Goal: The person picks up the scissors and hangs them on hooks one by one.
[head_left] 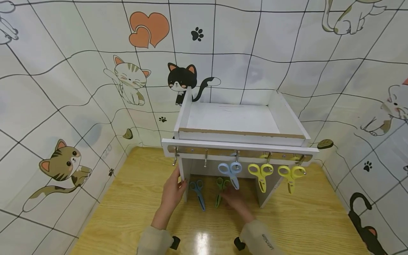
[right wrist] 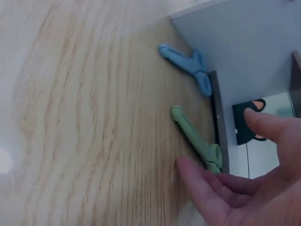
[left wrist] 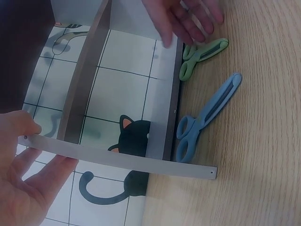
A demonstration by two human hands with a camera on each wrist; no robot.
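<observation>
My left hand [head_left: 172, 191] grips the left side panel [left wrist: 122, 160] of a white hook shelf, thumb on one face and fingers on the other. Under the shelf, blue scissors [head_left: 198, 194] and green scissors [head_left: 219, 191] lie on the table, handles toward the back rail. My right hand [right wrist: 254, 183] is right beside the green scissors' handles, fingers loosely extended and thumb spread away. From the shelf's front hooks hang light blue scissors [head_left: 232, 171] and two yellow pairs, the middle yellow scissors [head_left: 261, 173] and the right yellow scissors [head_left: 291, 174].
Two hooks at the left, the outer hook [head_left: 175, 156] and the inner hook [head_left: 205, 157], hold nothing. The shelf's open top tray [head_left: 240, 136] stands above. Its right side panel [head_left: 267, 187] rests on the wooden table [head_left: 127, 212]. Cat-printed walls [head_left: 242, 32] surround the table.
</observation>
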